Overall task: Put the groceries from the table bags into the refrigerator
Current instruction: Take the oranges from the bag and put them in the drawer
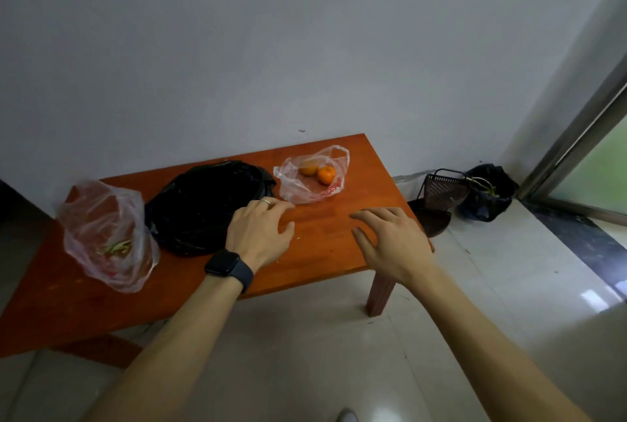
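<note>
Head view: two oranges [319, 171], clear bag [305, 192]

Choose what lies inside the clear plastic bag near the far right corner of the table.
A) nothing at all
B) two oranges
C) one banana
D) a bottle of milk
B: two oranges show through the thin clear bag, side by side, on the red-brown table to the right of the black bag.

Both empty hands [259, 230] [393, 240] hover over bagged oranges [320, 172] on table [322, 252].
</note>
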`<action>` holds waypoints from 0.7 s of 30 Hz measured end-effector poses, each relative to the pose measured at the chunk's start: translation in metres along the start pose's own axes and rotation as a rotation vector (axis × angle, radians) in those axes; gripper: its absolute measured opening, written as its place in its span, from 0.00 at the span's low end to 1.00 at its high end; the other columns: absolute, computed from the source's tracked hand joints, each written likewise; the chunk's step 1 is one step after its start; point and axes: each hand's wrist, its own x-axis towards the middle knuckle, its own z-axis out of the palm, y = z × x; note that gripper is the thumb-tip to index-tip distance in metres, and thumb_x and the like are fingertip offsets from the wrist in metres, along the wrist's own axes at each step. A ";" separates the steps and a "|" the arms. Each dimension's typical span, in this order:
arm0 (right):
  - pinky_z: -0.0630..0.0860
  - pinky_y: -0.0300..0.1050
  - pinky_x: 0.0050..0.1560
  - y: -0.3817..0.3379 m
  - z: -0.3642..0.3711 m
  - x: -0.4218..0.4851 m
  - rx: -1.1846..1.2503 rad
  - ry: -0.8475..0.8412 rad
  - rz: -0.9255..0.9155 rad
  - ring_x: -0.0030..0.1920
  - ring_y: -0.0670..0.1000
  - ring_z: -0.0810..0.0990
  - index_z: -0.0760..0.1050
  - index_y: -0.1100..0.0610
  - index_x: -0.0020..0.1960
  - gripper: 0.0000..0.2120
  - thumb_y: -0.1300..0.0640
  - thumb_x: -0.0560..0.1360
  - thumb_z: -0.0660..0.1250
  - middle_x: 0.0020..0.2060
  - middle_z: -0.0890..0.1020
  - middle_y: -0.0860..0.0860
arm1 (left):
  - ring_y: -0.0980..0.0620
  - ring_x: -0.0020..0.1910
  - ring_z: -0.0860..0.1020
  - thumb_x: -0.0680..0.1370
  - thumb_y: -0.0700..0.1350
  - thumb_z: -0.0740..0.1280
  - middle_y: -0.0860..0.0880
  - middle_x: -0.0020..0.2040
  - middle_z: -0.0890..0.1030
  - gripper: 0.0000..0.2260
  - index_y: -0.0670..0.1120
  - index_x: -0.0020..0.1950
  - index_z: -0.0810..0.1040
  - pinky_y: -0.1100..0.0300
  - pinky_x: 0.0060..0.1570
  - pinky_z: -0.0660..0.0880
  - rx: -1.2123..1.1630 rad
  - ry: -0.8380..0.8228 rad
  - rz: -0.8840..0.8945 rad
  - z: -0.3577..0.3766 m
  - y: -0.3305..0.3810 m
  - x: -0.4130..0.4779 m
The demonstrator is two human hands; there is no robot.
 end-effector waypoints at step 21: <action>0.74 0.52 0.61 0.031 0.149 0.305 0.090 -0.334 0.177 0.67 0.56 0.69 0.61 0.48 0.77 0.23 0.50 0.82 0.57 0.71 0.70 0.49 | 0.44 0.68 0.69 0.81 0.44 0.62 0.45 0.68 0.72 0.17 0.48 0.69 0.69 0.49 0.68 0.67 0.300 -0.502 0.507 0.169 -0.088 0.342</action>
